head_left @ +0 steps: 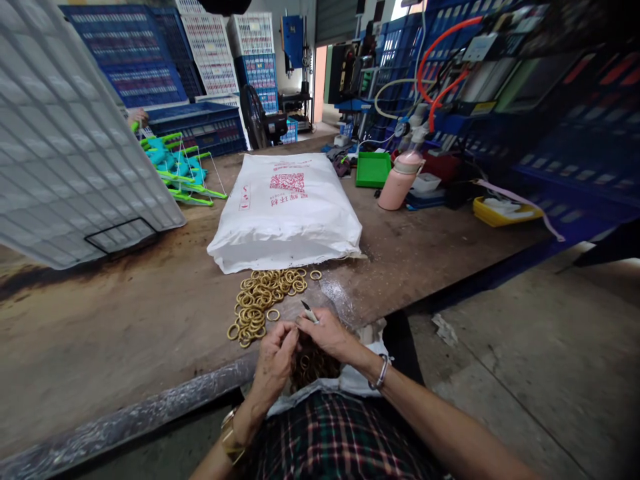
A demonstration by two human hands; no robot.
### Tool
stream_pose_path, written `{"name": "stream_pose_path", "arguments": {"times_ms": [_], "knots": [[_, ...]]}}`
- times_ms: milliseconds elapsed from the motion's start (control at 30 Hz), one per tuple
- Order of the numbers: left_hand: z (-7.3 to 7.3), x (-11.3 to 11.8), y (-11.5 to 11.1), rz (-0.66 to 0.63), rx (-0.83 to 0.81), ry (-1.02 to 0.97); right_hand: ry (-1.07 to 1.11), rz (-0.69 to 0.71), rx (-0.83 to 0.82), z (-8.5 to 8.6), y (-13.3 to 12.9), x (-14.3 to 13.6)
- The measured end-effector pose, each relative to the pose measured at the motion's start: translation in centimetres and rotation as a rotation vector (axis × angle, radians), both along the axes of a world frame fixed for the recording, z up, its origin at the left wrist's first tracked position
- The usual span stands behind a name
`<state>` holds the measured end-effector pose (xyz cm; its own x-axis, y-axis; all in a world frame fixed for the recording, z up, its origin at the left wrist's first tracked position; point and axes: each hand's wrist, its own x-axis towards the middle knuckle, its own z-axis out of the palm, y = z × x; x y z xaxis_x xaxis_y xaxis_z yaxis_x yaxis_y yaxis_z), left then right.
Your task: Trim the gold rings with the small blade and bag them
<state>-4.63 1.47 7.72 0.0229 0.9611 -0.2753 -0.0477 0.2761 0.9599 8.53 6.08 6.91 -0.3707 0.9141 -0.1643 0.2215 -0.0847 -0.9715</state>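
Observation:
My right hand [327, 333] is closed around a small knife [309, 311] with a pale handle, its dark pointed blade sticking up past the fingers. Close against it, my left hand [278, 350] is pinched at the fingertips. Whatever those fingers hold is too small or hidden to make out. Below both hands, an opened white bag [359, 380] in my lap holds many brass-coloured rings [313, 365]. On the table just beyond the left hand lies a loose heap of brass-coloured rings [257, 300], with single rings at its edge.
A full white sack [290, 213] with red print lies behind the ring heap on the table [125, 313]. To the left leans a white crate [75, 147], beside green and turquoise plastic parts [175, 167]. A pink bottle [399, 181], green tray [373, 169] and yellow tray [505, 212] stand right.

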Motion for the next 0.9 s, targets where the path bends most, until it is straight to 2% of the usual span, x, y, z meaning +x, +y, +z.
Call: {"name": "stream_pose_path", "arguments": {"times_ms": [100,233,433,600,700,900], "knots": [[-0.2,-0.1,-0.1,-0.019,-0.075,-0.106,-0.033,-0.001,0.028,-0.1,-0.1,-0.2],[-0.5,-0.2,-0.1,-0.01,-0.096,-0.245,-0.033,-0.009,0.04,-0.1,-0.2,-0.4],[-0.3,-0.3,-0.2,-0.008,-0.094,-0.294,0.0,-0.008,0.041,0.5,-0.3,-0.6],[-0.1,-0.2,-0.3,0.014,-0.114,-0.323,-0.026,-0.023,0.042,0.3,-0.3,-0.5],[-0.2,-0.2,-0.3,0.052,-0.118,-0.32,-0.179,-0.028,0.165,0.3,-0.6,-0.2],[-0.9,-0.3,-0.4,0.068,-0.051,-0.218,-0.521,0.159,0.459,0.5,-1.6,0.2]]}}
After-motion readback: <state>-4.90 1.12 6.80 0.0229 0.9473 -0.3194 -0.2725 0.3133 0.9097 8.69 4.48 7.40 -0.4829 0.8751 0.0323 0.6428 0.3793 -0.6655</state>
